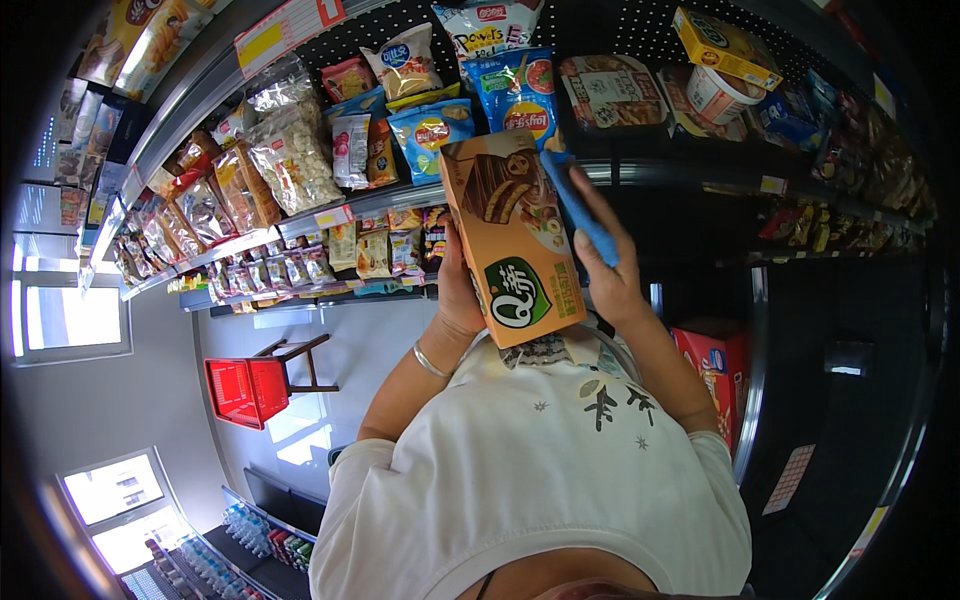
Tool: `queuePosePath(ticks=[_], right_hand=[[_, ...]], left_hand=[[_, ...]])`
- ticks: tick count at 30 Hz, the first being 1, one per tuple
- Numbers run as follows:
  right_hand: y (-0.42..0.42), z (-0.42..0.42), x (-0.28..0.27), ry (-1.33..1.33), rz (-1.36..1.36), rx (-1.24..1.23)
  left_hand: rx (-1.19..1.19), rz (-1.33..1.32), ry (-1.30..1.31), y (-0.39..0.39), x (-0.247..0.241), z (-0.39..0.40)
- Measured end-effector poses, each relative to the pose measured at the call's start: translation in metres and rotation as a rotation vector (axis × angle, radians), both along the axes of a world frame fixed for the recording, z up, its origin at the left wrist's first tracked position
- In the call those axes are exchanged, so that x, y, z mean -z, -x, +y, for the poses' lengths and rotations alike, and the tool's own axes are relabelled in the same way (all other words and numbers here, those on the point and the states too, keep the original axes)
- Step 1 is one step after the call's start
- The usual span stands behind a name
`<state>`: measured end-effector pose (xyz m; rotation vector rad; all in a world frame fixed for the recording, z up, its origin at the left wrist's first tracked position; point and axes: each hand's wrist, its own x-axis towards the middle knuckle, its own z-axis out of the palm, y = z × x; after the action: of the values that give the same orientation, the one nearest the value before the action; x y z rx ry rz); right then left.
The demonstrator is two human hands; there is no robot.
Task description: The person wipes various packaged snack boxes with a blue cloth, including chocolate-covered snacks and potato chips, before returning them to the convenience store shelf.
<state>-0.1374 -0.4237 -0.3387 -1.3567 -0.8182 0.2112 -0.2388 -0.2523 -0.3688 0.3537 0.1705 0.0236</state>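
An orange snack-cake box (517, 240) with a chocolate cake picture and a green leaf logo is upright before my chest. My left hand (459, 289), with a silver bangle at its wrist, grips the box's left side. In my right hand (611, 274) is a folded blue cloth (581, 210), held between thumb and fingers. The cloth lies along the box's upper right edge and seems to touch it. Behind the box's top stand blue Lay's chip bags (517, 97).
Packed snacks (292, 157) fill the shelf (405, 196) ahead; smaller packets stand below. At the right, a tub (720, 94) bears a yellow box (727, 49). A red carton (712, 367) sits low right. A red basket (247, 390) rests by a wooden stool (304, 364) at left.
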Motion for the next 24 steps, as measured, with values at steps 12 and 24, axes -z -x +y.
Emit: queuePosePath(ticks=[12,24], right_hand=[[0.028,0.035,-0.026,0.461,-0.742,-0.079],[0.0,0.033,-0.006,0.504,-0.721,0.069]], left_hand=[[0.109,0.064,-0.134,0.012,0.01,-0.01],[0.019,0.017,-0.092,0.01,0.013,-0.007]])
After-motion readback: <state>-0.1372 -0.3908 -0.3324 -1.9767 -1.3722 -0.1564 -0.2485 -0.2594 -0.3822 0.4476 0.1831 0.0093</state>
